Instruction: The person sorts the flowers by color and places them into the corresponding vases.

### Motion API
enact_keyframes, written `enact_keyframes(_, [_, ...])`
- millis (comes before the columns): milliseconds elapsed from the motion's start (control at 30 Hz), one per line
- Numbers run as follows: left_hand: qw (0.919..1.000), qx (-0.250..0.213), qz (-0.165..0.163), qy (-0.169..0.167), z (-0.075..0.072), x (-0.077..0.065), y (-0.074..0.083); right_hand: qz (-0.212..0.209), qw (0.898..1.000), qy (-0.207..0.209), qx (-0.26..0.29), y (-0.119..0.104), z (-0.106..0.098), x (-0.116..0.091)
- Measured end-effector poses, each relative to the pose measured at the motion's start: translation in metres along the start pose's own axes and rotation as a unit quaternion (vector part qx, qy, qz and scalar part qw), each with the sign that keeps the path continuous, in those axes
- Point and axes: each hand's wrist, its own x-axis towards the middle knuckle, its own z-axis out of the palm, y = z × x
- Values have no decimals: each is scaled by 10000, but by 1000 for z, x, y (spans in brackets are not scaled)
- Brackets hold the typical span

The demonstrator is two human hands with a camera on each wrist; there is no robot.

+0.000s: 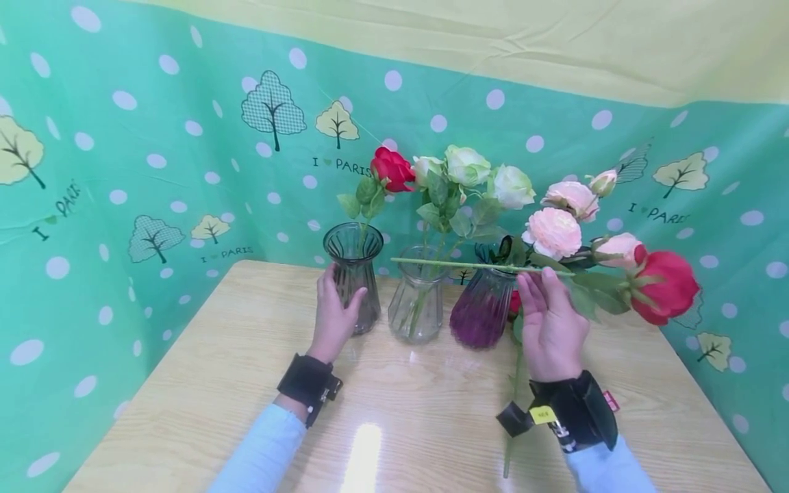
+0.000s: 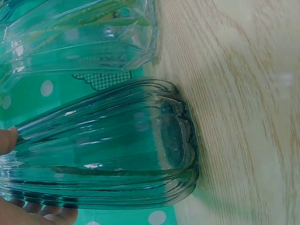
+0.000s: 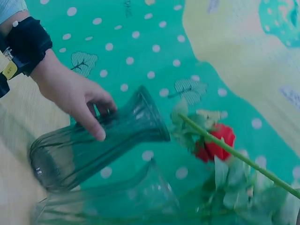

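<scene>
Rose (image 1: 664, 285) with red head and long green stem lay level in the fingers of the right hand (image 1: 550, 325), above the vases. Left hand (image 1: 333, 316) wrapped the grey vase (image 1: 354, 274), which held another red rose (image 1: 392, 169); the clear vase (image 1: 419, 301) held white roses (image 1: 466, 165).

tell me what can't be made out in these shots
- Right hand: head view shows only its back, so its grip on the red rose stem is hidden.
- Left wrist view: the grey vase fills the frame; its mouth is cut off.
- Right wrist view: the clear vase is blurred.
</scene>
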Motion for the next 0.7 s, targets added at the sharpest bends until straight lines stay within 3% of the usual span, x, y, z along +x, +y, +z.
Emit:
enact_keyframes(233, [10000,3,20,6,0,0,0,-697,9945,-696,-360,24,30,-3])
enact_keyframes(400, [10000,30,28,8,-1,-1,-1,-1146,9800,-1293,-986,39,42,1])
enact_keyframes(700, [10000,52,51,20,-2,0,1,-1603,9551,-1733,-1789,56,57,14])
